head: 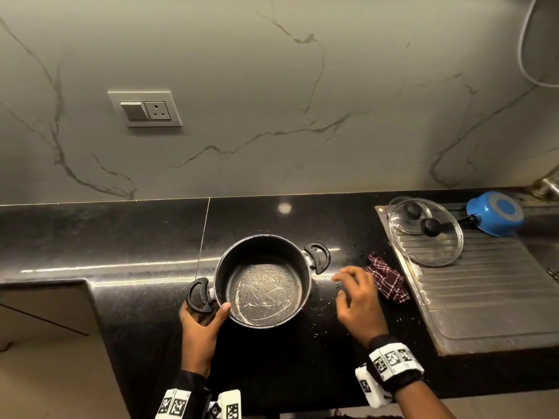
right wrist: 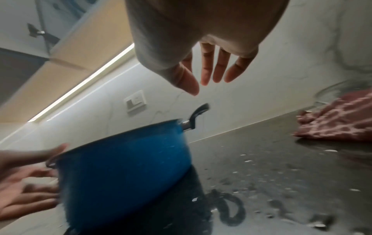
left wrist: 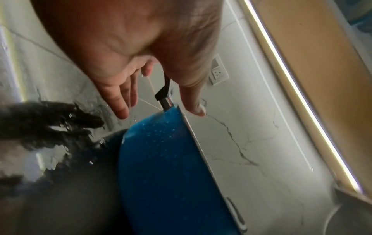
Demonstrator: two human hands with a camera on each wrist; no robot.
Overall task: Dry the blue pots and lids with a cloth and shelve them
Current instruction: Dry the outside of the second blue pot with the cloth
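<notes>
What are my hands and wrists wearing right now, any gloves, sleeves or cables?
No gloves: the left hand and the right hand are both uncovered. The right wristband is a black strap carrying white blocks printed with black-and-white square code markers. The left wristband has the same white marker blocks on a black strap. No sleeve covers the right forearm, and no cables show.

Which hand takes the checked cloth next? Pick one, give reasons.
Right, probably. The right hand hovers open beside the cloth; the left hand sits across the pot, at its other handle.
</notes>
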